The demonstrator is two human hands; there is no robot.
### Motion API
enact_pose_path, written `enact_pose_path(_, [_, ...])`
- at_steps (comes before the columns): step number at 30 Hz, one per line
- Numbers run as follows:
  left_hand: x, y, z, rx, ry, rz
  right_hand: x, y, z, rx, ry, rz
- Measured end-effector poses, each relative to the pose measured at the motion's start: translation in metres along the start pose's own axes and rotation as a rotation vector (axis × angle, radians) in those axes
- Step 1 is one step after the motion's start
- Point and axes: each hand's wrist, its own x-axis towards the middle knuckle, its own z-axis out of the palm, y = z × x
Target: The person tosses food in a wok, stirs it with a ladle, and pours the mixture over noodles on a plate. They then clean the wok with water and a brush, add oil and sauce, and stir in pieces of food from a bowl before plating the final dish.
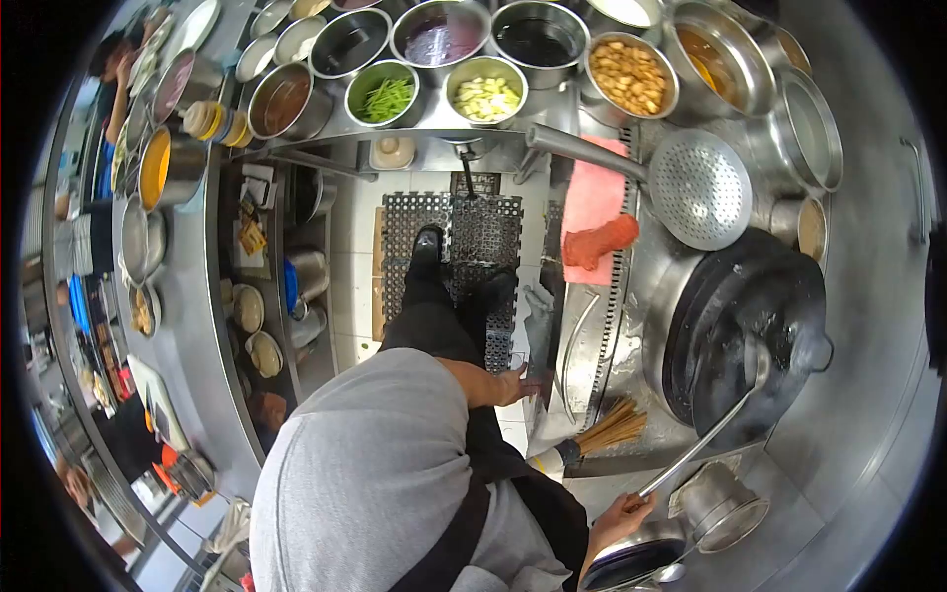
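Note:
My right hand (625,517) is closed around the handle of a long metal ladle (698,443). The ladle's bowl lies inside a black wok (789,281) on the stove at the right, where wet, shiny patches show on the metal. My left hand (510,384) hangs low by the stove's front edge, fingers extended and holding nothing visible. Near it, a bamboo brush (610,426) lies on the stove edge. Beyond the wok rests a perforated skimmer (700,190) with a thick handle. Pink cloth (594,192) and a crumpled red cloth (604,242) lie along the stove's front.
Steel pots of dark liquid, green vegetable strips (387,99), pale chunks (486,99) and browned cubes (629,79) line the back counter. A metal pot (725,508) stands beside my right hand. Shelving (281,266) and a steel counter (202,375) run on the left. Other people are beyond.

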Motion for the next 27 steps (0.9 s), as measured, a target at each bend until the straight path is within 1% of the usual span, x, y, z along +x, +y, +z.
enact_pose_path(1, [0.013, 0.003, -0.009, -0.009, -0.158, 0.2, 0.0, -0.004, 0.004, -0.004, -0.009, -0.017])
enact_pose_path(2, [0.024, 0.004, -0.015, -0.014, -0.162, 0.183, 0.001, -0.009, 0.007, -0.043, -0.008, 0.025])
enact_pose_path(3, [0.042, 0.032, -0.013, -0.331, -0.279, 0.097, 0.003, -0.012, 0.009, -0.085, -0.003, 0.067])
enact_pose_path(4, [0.055, 0.043, -0.01, -0.646, -0.388, 0.007, 0.004, -0.013, 0.012, -0.022, 0.033, 0.031])
enact_pose_path(5, [0.055, 0.034, -0.013, -0.65, -0.384, -0.009, 0.007, -0.009, 0.014, -0.026, 0.035, 0.015])
enact_pose_path(7, [0.028, -0.013, -0.028, -0.836, -0.344, 0.078, 0.012, 0.009, 0.018, 0.073, 0.014, 0.027])
enact_pose_path(8, [0.016, -0.038, -0.033, -0.928, -0.324, 0.121, 0.015, 0.017, 0.018, 0.027, -0.012, -0.025])
enact_pose_path(9, [0.013, -0.056, -0.033, -0.925, -0.328, 0.103, 0.015, 0.009, 0.019, 0.033, -0.016, -0.042])
enact_pose_path(11, [0.012, -0.09, -0.029, -1.267, -0.47, 0.069, 0.012, -0.024, 0.017, 0.019, -0.076, 0.143])
enact_pose_path(12, [0.007, -0.109, -0.013, -1.376, -0.334, 0.168, 0.015, -0.019, 0.018, -0.036, -0.082, 0.108])
enact_pose_path(13, [0.0, -0.137, -0.002, -1.541, -0.464, 0.049, 0.019, -0.015, 0.019, -0.031, -0.083, 0.092])
enact_pose_path(14, [-0.013, -0.177, 0.004, -1.704, -0.594, -0.073, 0.023, -0.011, 0.019, -0.016, -0.107, 0.122])
enact_pose_path(15, [-0.042, -0.222, 0.01, -1.752, -0.562, -0.287, 0.026, -0.011, 0.019, -0.002, -0.13, 0.155])
enact_pose_path(16, [-0.046, -0.208, 0.058, -1.685, -0.554, -0.405, 0.023, -0.027, 0.017, 0.008, -0.135, 0.163])
enact_pose_path(17, [-0.082, -0.272, 0.053, -1.622, -0.73, -0.489, 0.025, -0.029, 0.017, 0.012, -0.129, 0.151])
enact_pose_path(18, [-0.107, -0.288, 0.076, -1.631, -0.747, -0.814, 0.029, -0.028, 0.018, -0.027, -0.132, 0.174])
enact_pose_path(19, [-0.132, -0.296, 0.106, -1.561, -0.787, -0.964, 0.031, -0.026, 0.018, -0.068, -0.134, 0.2])
enact_pose_path(20, [-0.153, -0.282, 0.155, -1.479, -0.835, -1.195, 0.033, -0.024, 0.019, -0.069, -0.129, 0.193])
enact_pose_path(21, [-0.183, -0.308, 0.157, -1.462, -0.849, -1.439, 0.035, -0.022, 0.019, -0.088, -0.126, 0.211])
enact_pose_path(22, [-0.21, -0.337, 0.146, -1.419, -0.853, -1.671, 0.038, -0.023, 0.02, -0.107, -0.123, 0.23])
enact_pose_path(23, [-0.233, -0.322, 0.187, -1.361, -0.9, -1.661, 0.039, -0.027, 0.021, -0.107, -0.115, 0.229])
enact_pose_path(25, [-0.276, -0.341, 0.184, -1.476, -0.853, -1.704, 0.038, -0.033, 0.015, -0.04, -0.076, 0.228])
enact_pose_path(26, [-0.289, -0.349, 0.181, -1.47, -0.845, -1.624, 0.041, -0.017, 0.018, -0.188, 0.116, -0.196])
enact_pose_path(27, [-0.302, -0.35, 0.18, -1.459, -0.839, -1.548, 0.04, -0.02, 0.014, -0.187, 0.144, -0.177])
